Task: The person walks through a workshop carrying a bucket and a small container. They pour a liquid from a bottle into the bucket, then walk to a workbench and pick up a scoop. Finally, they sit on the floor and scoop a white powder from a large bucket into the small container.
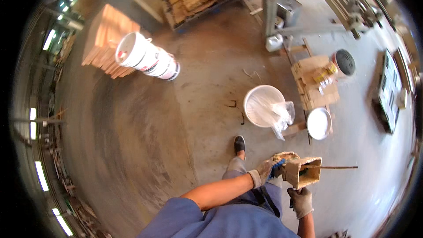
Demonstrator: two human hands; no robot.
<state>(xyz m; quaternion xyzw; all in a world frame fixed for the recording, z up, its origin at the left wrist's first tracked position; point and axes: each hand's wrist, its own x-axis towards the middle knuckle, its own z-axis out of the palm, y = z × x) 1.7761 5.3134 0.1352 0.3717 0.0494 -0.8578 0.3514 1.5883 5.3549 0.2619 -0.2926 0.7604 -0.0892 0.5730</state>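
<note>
Your left hand [264, 170] grips cardboard box [303, 172], closed on its near end. Right hand [301, 201] below box, curled round dark handle. Box short of lined bucket [263, 105]; nothing tipped in, bucket holds only liner.
</note>
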